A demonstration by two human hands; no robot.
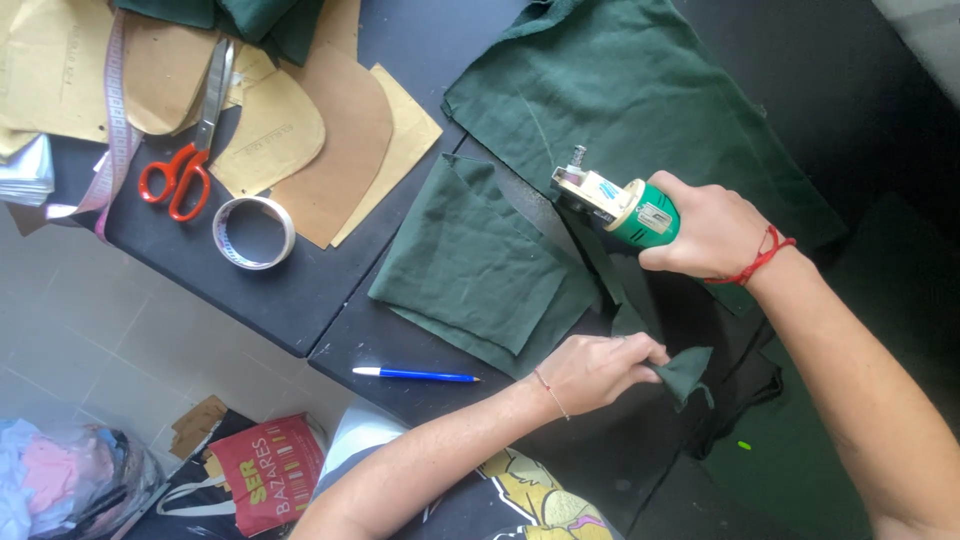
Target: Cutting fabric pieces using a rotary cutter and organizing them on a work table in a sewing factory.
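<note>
The right hand point(712, 232) is wrapped around a green cutter point(628, 207), its fingers closed tight on the handle; the tool's pale head points up and left, over dark green cloth point(640, 90) spread on the black surface point(290, 290). The left hand point(598, 370) sits lower, nearer the person; its fingers pinch a narrow strip point(685, 370) of the same green cloth, which sticks out just to the right of the fingertips and runs up toward the cutter; strip and cutter lie close, the one below the other. A folded green piece point(470, 260) lies just left of both hands, flat on the surface. A blue pen point(415, 375) lies near the surface's front edge, left of the left hand. Farther left sit a tape roll point(254, 232), red-handled scissors point(190, 150), brown paper patterns point(330, 140) and a measuring tape point(115, 110); all well apart from the hands. A red cord point(760, 258) circles the right wrist. On the tiled floor point(80, 330) below stands a red bag point(265, 475).
</note>
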